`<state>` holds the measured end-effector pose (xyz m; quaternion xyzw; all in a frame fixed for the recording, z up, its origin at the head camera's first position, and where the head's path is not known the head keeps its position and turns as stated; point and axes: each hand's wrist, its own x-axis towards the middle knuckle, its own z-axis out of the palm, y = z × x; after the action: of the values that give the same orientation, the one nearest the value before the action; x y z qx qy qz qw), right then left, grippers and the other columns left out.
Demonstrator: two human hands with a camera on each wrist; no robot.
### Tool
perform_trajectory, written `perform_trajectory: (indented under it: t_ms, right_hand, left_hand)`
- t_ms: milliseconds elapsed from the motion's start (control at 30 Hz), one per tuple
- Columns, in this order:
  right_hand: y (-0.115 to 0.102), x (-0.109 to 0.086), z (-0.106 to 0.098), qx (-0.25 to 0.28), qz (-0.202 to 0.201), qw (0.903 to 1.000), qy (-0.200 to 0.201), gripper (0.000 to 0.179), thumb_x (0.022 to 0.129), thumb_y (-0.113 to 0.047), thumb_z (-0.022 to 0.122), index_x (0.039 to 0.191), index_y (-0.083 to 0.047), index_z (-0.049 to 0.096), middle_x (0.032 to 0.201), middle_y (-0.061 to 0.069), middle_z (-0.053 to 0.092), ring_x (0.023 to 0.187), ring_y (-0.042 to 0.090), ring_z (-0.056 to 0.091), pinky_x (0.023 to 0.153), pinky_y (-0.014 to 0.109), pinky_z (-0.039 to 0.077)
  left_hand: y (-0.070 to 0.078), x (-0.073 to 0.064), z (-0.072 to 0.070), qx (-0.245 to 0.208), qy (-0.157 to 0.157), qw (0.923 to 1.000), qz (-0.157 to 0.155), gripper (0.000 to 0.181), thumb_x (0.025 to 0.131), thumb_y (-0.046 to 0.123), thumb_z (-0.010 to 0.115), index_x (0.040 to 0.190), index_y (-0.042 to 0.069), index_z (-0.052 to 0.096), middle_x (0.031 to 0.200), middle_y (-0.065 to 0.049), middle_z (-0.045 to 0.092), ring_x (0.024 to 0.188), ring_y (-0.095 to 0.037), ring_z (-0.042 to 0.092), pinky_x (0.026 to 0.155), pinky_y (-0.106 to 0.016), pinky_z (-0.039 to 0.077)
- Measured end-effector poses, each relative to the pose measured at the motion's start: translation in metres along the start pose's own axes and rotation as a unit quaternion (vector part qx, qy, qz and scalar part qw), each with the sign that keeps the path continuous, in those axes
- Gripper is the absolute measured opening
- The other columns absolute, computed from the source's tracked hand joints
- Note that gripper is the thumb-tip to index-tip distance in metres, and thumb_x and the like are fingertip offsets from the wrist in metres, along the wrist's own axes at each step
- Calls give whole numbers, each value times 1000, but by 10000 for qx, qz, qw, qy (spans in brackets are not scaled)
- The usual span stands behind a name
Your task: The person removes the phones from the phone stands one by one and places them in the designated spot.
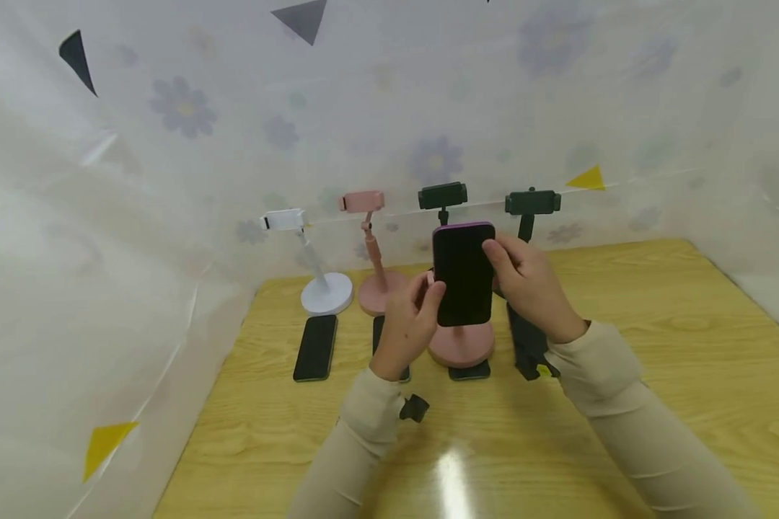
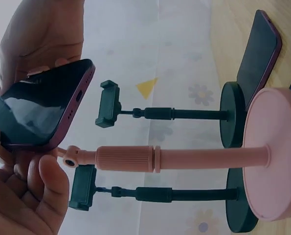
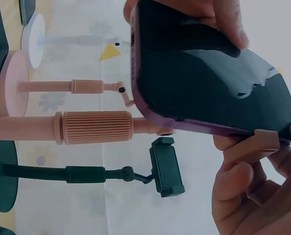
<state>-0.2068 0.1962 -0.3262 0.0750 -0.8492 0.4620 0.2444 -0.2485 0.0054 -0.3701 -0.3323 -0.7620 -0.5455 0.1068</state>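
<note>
Both hands hold a phone [image 1: 464, 274] with a dark screen and a purple edge, upright at the top of a pink phone stand [image 1: 461, 347]. My left hand [image 1: 407, 321] grips its left edge, thumb on the front. On the opposite edge, my right hand [image 1: 529, 285] pinches it, thumb against the screen. A pink clamp jaw [image 3: 253, 146] shows at the phone's edge beside the right fingers in the right wrist view. The phone hides most of the clamp. In the left wrist view the pink stand's pole [image 2: 199, 159] rises from its round base.
Behind stand a white stand [image 1: 327, 293], another pink stand [image 1: 373, 252] and two green stands with empty clamps [image 1: 443, 195]. Phones [image 1: 315, 348] lie on the wooden table [image 1: 656, 346] before them. A small dark scrap [image 1: 415, 409] lies near the left sleeve. Plastic sheeting surrounds the table.
</note>
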Motion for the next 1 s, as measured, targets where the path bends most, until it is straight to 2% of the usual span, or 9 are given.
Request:
perform_trajectory:
  t_ms: [267, 500, 767, 900, 1000]
  right_hand:
    - [0, 3, 2, -380, 62, 9992, 98, 45, 105, -41, 46, 75, -7, 46, 60, 2, 45, 51, 13, 45, 53, 28, 37]
    - [-5, 6, 1, -679, 62, 9977, -35, 46, 105, -45, 42, 78, -7, 48, 62, 5, 44, 50, 14, 42, 52, 29, 36]
    - [-10, 14, -5, -605, 316, 9969, -395, 47, 107, -43, 38, 77, -7, 43, 62, 5, 41, 50, 19, 41, 55, 32, 37]
    - [-11, 15, -6, -572, 398, 9962, -519, 48, 106, -45, 37, 78, -7, 43, 61, 5, 41, 51, 21, 43, 57, 33, 39]
    - [-9, 14, -6, -313, 479, 9970, -528, 46, 106, -45, 39, 81, -6, 45, 61, 4, 42, 51, 21, 45, 56, 32, 41]
  left_hand:
    - [1, 5, -4, 97, -188, 9997, 126, 32, 105, 24, 50, 77, 7, 47, 60, -3, 37, 50, -12, 35, 52, -21, 29]
    - [2, 8, -4, 114, -237, 9995, -168, 31, 106, 25, 47, 83, 5, 54, 61, -1, 38, 52, -9, 37, 51, -20, 31]
    - [9, 15, -7, -22, -473, 9983, -339, 37, 107, 29, 44, 80, 6, 51, 56, -10, 49, 42, -12, 52, 46, -27, 45]
    - [10, 16, -7, -153, -508, 9971, -544, 38, 107, 31, 43, 81, 6, 52, 56, -8, 47, 42, -14, 52, 47, -29, 48]
    - [9, 16, -5, -358, -458, 9964, -613, 36, 107, 30, 45, 83, 5, 54, 57, -7, 45, 43, -15, 51, 47, -30, 51]
